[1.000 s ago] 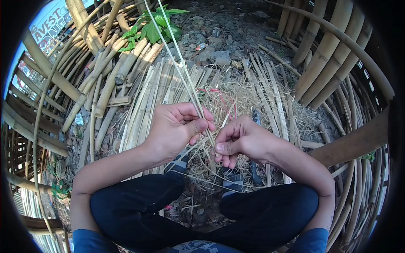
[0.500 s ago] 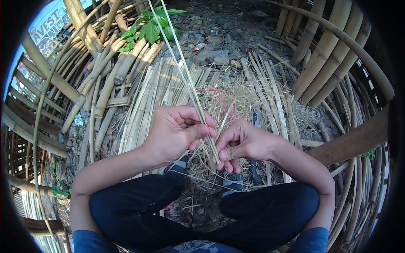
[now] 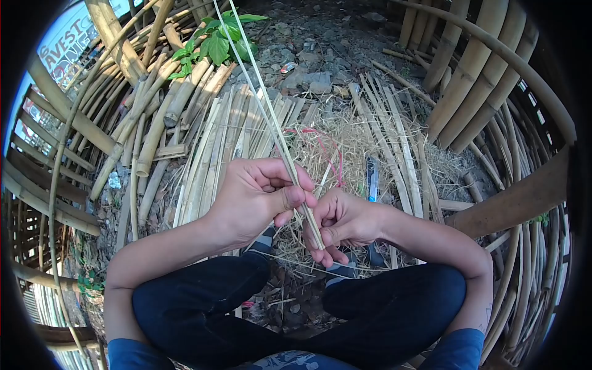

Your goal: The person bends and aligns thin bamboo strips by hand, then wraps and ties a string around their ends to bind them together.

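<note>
1. Over the near edge of the straw [image 3: 364, 145], I see the strips [image 3: 314, 229], two thin lengths slanting up and away to the left until they leave my view.
2. The left hand [image 3: 265, 197], above the straw's near left side, has thumb and forefinger pinched on the strips, a little up from their lower ends; its other fingers curl loosely beneath.
3. The right hand [image 3: 342, 225], over the straw's near edge, is closed on the lower ends, thumb against their side, fingers behind; how firmly, I can't tell.
4. Between the two hands the strips lie close together; above the left hand they spread slightly apart, one beside the other, over the straw's left side.
5. The lower tips peek just past the right thumb, pointing to the near side of the straw.
6. On the straw lies a red cord [image 3: 308, 130], beyond the hands.
7. Slats [image 3: 216, 135] lie left of the straw, and poles [image 3: 484, 80] stand right of it.
8. Beyond the straw are stones [image 3: 320, 43], with a leafy plant [image 3: 216, 46] to the far left.
</note>
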`<state>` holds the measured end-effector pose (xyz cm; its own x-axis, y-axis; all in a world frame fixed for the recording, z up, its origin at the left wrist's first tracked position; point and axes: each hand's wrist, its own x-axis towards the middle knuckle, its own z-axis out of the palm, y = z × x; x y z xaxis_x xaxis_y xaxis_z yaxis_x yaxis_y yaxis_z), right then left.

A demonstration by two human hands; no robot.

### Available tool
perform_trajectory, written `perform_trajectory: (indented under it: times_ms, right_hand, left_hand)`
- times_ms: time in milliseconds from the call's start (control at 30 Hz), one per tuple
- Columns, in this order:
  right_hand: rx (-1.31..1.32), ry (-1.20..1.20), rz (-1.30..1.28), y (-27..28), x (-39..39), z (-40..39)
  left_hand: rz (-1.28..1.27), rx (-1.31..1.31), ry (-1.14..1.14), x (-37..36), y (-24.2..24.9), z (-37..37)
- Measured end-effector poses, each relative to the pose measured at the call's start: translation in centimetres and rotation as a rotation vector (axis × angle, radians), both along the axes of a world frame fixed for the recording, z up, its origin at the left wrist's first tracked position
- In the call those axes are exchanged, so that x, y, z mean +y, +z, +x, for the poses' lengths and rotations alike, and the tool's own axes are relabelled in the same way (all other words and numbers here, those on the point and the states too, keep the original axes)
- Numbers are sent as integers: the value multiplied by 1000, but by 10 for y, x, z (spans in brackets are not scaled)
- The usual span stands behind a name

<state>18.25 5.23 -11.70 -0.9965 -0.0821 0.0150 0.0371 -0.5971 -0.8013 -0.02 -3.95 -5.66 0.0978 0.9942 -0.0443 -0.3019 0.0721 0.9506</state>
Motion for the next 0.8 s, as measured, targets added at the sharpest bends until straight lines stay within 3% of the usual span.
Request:
perform_trajectory:
  times_ms: [333, 800]
  right_hand:
    - [98, 51, -146, -8, -8, -5]
    - [69, -11, -104, 0, -11, -3]
  left_hand:
    - [-37, -73, 0, 1, -2, 0]
    - [-13, -58, 59, 2, -4, -1]
